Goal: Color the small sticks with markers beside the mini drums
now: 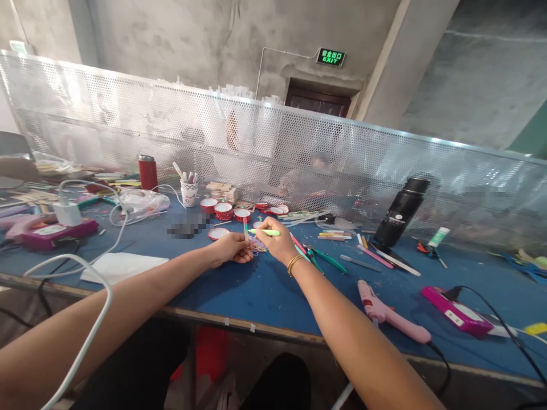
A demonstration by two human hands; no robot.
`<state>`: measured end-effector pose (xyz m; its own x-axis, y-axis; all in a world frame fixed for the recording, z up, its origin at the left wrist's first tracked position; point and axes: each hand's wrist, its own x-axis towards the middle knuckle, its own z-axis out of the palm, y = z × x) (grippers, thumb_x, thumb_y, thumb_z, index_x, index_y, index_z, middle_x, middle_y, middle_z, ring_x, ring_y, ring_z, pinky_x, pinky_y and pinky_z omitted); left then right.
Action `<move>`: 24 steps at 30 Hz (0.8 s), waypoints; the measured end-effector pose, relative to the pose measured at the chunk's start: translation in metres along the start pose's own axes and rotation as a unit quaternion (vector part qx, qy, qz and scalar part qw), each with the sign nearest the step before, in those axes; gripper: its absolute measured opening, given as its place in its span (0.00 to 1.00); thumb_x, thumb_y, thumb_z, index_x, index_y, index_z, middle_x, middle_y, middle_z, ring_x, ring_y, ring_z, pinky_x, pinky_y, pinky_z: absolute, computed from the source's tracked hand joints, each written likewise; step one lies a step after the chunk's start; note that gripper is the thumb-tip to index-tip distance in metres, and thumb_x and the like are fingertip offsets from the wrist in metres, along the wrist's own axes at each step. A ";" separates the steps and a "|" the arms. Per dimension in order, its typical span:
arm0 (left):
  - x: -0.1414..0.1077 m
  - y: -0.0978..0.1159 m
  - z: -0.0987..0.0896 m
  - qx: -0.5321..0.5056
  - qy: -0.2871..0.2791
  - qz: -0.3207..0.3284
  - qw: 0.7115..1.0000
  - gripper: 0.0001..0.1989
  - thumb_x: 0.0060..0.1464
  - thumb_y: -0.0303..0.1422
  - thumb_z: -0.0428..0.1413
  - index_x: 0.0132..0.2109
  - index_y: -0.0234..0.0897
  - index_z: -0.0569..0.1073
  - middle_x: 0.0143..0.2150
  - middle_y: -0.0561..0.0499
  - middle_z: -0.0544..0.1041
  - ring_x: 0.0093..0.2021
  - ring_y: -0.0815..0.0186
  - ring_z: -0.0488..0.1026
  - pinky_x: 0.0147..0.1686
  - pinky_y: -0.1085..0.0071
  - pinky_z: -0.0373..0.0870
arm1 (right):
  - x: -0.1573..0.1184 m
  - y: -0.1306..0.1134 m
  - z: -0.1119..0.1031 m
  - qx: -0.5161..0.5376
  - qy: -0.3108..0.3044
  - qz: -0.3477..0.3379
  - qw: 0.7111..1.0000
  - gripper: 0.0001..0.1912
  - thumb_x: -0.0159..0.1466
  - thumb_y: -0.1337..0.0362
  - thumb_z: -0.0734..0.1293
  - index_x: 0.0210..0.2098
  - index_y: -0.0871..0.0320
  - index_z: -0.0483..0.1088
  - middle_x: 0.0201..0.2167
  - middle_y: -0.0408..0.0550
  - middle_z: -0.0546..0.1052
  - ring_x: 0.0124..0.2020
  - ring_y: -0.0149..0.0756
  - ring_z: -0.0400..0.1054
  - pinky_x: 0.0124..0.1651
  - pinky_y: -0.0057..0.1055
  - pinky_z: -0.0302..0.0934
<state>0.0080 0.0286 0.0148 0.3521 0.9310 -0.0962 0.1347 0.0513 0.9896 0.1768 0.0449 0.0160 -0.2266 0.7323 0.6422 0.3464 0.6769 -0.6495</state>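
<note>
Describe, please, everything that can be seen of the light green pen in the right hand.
The light green pen is slim, smooth and apparently plastic. It lies nearly level above the blue table, gripped by the fingers of the right hand, with its back end showing on the right. Its left end is at the coloured strip held upright in the left hand; whether they touch is too small to tell, as is any lettering.

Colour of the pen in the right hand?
Light yellow-green; the pen in the right hand shows in the head view.
</note>
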 end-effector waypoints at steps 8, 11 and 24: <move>0.001 -0.001 0.000 0.005 0.001 0.001 1.000 0.08 0.54 0.34 0.56 0.34 0.32 0.70 0.25 0.47 0.77 0.21 0.74 0.72 0.24 0.78 0.68 | -0.001 0.000 0.002 0.006 0.000 -0.007 1.000 0.05 0.59 0.61 0.63 0.29 0.55 0.64 0.24 0.39 0.73 0.25 0.30 0.65 0.29 0.26 0.57; 0.002 -0.002 -0.001 0.003 -0.003 0.003 1.000 0.08 0.53 0.34 0.57 0.33 0.32 0.70 0.25 0.48 0.77 0.21 0.74 0.72 0.24 0.78 0.68 | -0.001 -0.001 0.002 0.011 -0.007 -0.009 1.000 0.04 0.58 0.62 0.63 0.29 0.55 0.64 0.23 0.39 0.72 0.24 0.30 0.64 0.29 0.26 0.56; -0.001 0.001 0.001 -0.003 0.009 -0.001 1.000 0.09 0.51 0.35 0.59 0.33 0.31 0.71 0.24 0.49 0.76 0.20 0.74 0.70 0.24 0.78 0.68 | 0.000 0.004 0.002 0.008 -0.009 -0.004 1.000 0.04 0.58 0.62 0.63 0.28 0.55 0.64 0.23 0.39 0.72 0.24 0.30 0.63 0.28 0.26 0.56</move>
<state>0.0087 0.0276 0.0159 0.3354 0.9371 -0.0965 0.1308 0.0552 0.9899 0.1766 0.0479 0.0122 -0.2462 0.7285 0.6392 0.3293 0.6832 -0.6518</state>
